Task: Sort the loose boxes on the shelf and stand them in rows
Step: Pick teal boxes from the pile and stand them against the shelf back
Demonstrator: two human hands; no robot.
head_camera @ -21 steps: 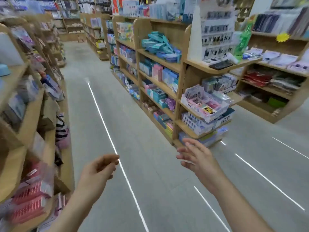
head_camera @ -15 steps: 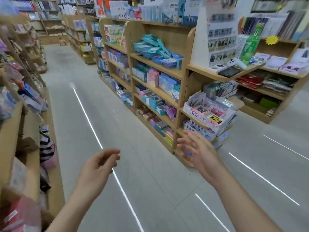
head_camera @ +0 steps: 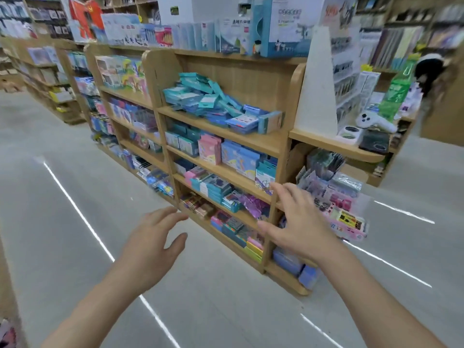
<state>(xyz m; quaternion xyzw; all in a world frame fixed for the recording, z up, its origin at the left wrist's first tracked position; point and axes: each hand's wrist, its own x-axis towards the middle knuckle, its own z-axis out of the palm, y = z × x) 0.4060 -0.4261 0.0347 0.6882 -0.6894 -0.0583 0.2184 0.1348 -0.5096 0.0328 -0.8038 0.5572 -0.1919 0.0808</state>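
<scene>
1. Many loose boxes, teal and blue, are heaped untidily on the shelf in the frame's upper centre.
2. The right hand is held out at lower right of centre, fingers spread, nothing gripped.
3. The left hand is raised at lower centre, fingers relaxed and apart, empty, above the grey floor.
</scene>
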